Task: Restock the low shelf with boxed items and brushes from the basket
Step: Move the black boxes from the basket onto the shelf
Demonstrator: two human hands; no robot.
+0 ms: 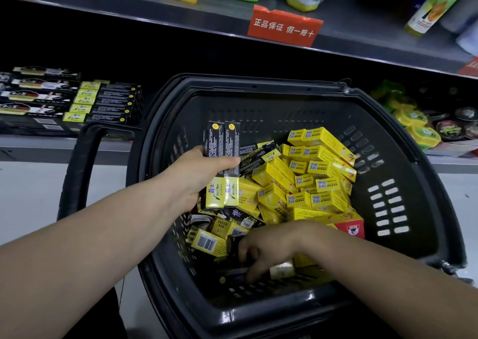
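A black plastic basket (pixel 403 209) stands on the floor in front of the low shelf (pixel 64 147). It holds several small yellow boxes (pixel 320 173) and black-and-yellow long boxes. My left hand (pixel 199 173) grips two long black-and-yellow boxes (pixel 222 162) side by side, lifted above the basket's left half. My right hand (pixel 269 250) reaches down into the near part of the basket, fingers curled round another long dark box (pixel 282 270) with a yellow end. Matching long boxes (pixel 108 103) lie stacked on the low shelf at the left.
The basket's black handle (pixel 77 173) hangs out to the left over the floor. Black long boxes (pixel 38 90) lie at the shelf's far left. Round yellow and black tins (pixel 424 129) sit on the shelf at right. A red label (pixel 284 26) hangs from the upper shelf.
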